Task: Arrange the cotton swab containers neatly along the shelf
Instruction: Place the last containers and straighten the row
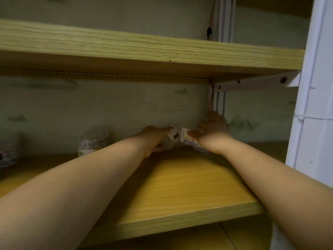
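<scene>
Both my arms reach deep onto the wooden shelf, towards its back wall. My left hand grips a clear round cotton swab container with a printed label. Right beside it, my right hand holds a second container with a white and blue label, tilted. The two containers sit close together near the back right of the shelf. A third clear container stands at the back left, apart from my hands. The picture is blurred.
Another container shows at the far left edge of the shelf. An upper wooden shelf hangs low above my hands. A white metal upright and bracket close off the right side. A red wire runs down the back corner.
</scene>
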### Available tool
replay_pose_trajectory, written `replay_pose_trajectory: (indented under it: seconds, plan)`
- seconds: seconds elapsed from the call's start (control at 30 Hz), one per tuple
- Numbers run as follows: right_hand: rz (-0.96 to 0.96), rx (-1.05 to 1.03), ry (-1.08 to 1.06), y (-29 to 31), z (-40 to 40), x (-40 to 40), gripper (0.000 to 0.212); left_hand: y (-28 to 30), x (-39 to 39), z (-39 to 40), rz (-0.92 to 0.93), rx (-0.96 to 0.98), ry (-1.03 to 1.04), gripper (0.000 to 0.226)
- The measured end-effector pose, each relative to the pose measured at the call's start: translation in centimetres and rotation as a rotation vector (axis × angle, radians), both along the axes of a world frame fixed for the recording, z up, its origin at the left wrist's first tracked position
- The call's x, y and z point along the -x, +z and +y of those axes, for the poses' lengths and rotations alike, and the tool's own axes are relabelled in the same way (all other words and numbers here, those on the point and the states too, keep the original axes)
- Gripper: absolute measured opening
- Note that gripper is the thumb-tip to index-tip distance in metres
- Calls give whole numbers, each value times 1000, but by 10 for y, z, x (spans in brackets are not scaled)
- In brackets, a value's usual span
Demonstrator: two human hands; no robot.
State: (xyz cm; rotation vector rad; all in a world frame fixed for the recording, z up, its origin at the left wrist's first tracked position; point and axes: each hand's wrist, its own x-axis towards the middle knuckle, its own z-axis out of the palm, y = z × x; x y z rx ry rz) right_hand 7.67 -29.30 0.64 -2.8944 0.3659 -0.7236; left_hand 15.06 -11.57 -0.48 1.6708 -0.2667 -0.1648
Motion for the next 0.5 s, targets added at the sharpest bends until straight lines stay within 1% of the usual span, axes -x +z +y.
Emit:
replay_pose_trajectory:
  seconds: [0.07,0.1,0.13,0.17,0.23,0.27,0.3,0.37,0.43,0.47,0.5]
  plan:
    - [-96,-6,10,10,7,7,47,5,15,12,172,295,-20,24]
    - [-162,-62,29,15,12,12,48,8,22,20,261,427,-49,28]
    - [-239,-171,75,18,16,17,47,10,30,29,335,530,-93,36]
    - [-328,-321,145,20,19,22,44,11,37,38,384,599,-140,44]
    - [-509,-711,276,20,27,34,29,13,54,57,417,700,-251,53]
    - [-540,-905,317,19,33,42,27,13,63,66,414,743,-289,54]
    - [-514,-1047,353,18,40,50,34,12,72,76,403,778,-316,55]
    - [-374,-1174,403,15,57,62,45,11,91,95,372,803,-368,56]
    - [-251,-1203,439,13,81,76,52,9,108,118,305,761,-405,53]
    - [-222,-1203,466,12,94,83,53,7,115,130,271,741,-418,49]
    - [-201,-1186,498,10,108,91,49,3,120,144,245,736,-432,46]
